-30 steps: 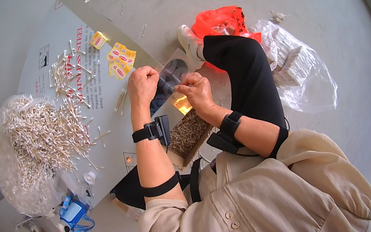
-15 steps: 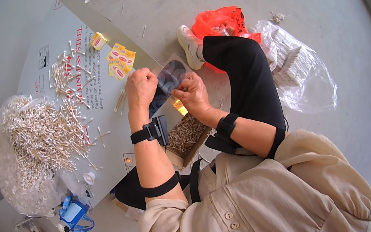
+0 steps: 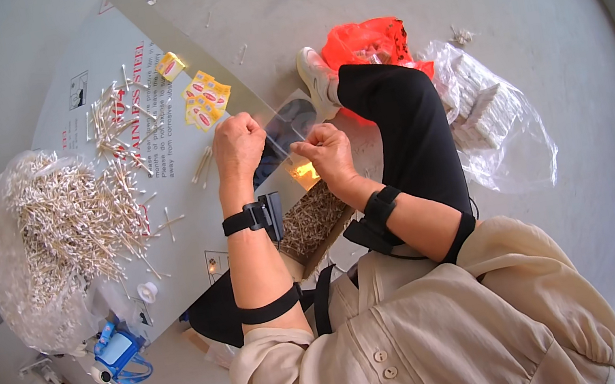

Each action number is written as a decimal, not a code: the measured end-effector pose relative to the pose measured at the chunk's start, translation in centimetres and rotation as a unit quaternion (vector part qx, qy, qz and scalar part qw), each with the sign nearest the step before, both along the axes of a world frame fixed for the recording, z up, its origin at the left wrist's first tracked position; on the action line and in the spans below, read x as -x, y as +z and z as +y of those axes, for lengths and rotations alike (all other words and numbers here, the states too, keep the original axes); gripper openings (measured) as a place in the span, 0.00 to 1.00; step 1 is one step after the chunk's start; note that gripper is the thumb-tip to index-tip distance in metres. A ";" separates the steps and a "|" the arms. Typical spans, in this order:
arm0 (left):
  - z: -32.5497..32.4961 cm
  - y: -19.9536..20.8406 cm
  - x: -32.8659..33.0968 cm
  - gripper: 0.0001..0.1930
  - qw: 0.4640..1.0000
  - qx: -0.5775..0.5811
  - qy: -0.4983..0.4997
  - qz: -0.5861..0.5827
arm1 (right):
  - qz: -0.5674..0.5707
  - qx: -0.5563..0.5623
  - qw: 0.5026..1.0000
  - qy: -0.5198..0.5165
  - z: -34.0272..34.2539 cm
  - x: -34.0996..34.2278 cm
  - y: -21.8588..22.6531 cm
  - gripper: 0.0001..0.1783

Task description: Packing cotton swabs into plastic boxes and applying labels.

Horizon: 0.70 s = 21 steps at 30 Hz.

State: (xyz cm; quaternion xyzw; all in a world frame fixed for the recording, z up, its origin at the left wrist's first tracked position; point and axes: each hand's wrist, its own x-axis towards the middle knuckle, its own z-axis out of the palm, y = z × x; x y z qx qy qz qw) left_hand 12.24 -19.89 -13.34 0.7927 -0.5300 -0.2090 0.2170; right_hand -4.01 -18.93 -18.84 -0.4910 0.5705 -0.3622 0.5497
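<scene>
Between my two hands stretches a clear plastic bag (image 3: pixel 293 119), thin and shiny, near the table's right edge. My left hand (image 3: pixel 239 143) is closed at the bag's left side, its fingertips mostly turned from view. My right hand (image 3: pixel 328 157) pinches the opposite side between thumb and fingers. Below them stands an open cardboard box (image 3: pixel 344 222) holding cotton swabs (image 3: pixel 306 223) with brown-looking sticks. A few loose swabs (image 3: pixel 202 164) lie on the table beside my left hand. Yellow printed cards (image 3: pixel 206 99) are fanned out just beyond it, with a small stack of yellow cards (image 3: pixel 170 66) behind.
A big heap of cotton swabs (image 3: pixel 73 217) spills from a clear bag on the film-covered metal table (image 3: pixel 188 213). A blue container (image 3: pixel 117 349) is at the lower left. On the floor lie a red plastic bag (image 3: pixel 367 37) and a clear bag of white packs (image 3: pixel 483 116).
My right hand has moved slightly right and nearer to me, away from the left hand. The clear plastic bag now shows as a more stretched, tilted sheet. The left hand has barely shifted.
</scene>
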 end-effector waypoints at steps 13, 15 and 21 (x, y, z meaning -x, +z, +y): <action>9.5 -0.3 -1.3 0.02 0.989 0.098 0.074 0.080 | -0.183 -0.182 0.960 -0.106 -5.0 1.9 1.8 0.10; 11.8 0.2 -1.5 0.02 0.990 0.081 0.085 0.081 | -0.179 -0.183 0.965 -0.066 -5.9 2.1 1.5 0.09; 17.2 1.0 -2.1 0.03 0.982 0.051 0.150 0.103 | -0.135 -0.155 0.977 -0.048 -6.7 1.7 0.2 0.08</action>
